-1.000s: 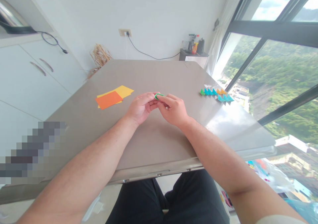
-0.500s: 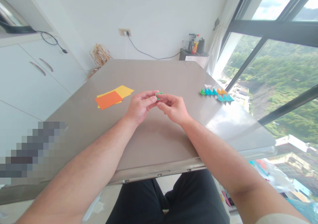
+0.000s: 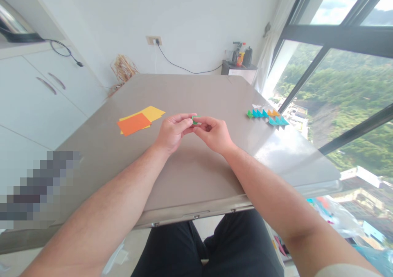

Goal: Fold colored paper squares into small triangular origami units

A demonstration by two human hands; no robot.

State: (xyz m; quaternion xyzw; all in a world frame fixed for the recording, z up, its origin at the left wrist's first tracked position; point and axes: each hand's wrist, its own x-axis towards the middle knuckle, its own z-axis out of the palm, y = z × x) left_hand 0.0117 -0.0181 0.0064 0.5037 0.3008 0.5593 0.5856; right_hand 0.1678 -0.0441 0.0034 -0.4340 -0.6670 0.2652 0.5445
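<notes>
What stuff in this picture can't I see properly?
All in the head view:
Green paper: mostly hidden by the left hand and right hand, so I can't tell its full shape.
Yellow paper: partly covered by the orange paper.
Shiny thing, top left: cut off by the left edge.
Dark patch, lower left: blurred into blocks.
Orange bottle: too small to read any label.

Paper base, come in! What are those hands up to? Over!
Left hand holding small green piece, partly covered. Right hand on it too. Orange sheet off left, apart from both hands. Over.
</notes>
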